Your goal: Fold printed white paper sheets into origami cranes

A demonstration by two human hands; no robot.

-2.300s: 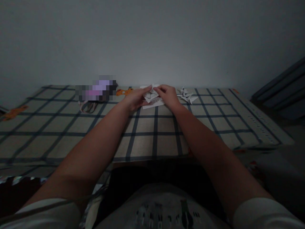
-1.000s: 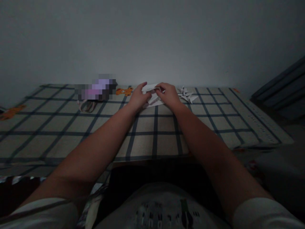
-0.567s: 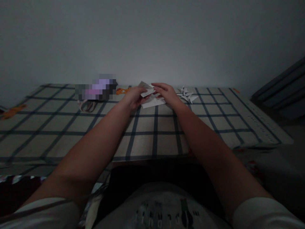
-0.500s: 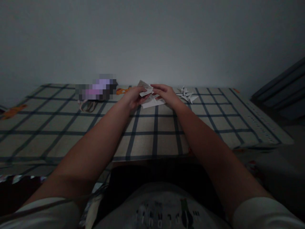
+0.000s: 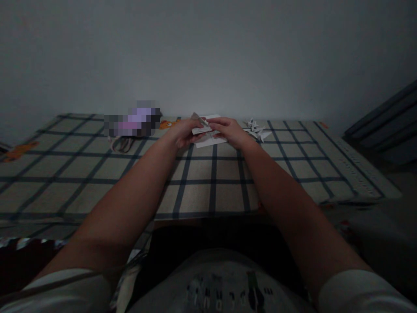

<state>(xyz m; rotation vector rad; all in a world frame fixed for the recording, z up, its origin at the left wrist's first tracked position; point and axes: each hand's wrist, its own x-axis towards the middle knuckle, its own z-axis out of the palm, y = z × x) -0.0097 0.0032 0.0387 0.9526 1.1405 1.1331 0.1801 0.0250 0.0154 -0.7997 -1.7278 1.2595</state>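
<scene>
One folded paper (image 5: 199, 128) is held over a white sheet (image 5: 211, 141) on the checked surface (image 5: 198, 174) — fingers of the left hand (image 5: 186, 132) closed on it, probably to steady it. The right hand's (image 5: 230, 130) fingers curl against its other edge; can't tell if they're pinching. Spiky paper shapes (image 5: 256, 130) lie just beside — likely parked within easy reach.

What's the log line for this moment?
left hand: holds folded paper | right hand: at its edge | below: white sheet on tablecloth
</scene>
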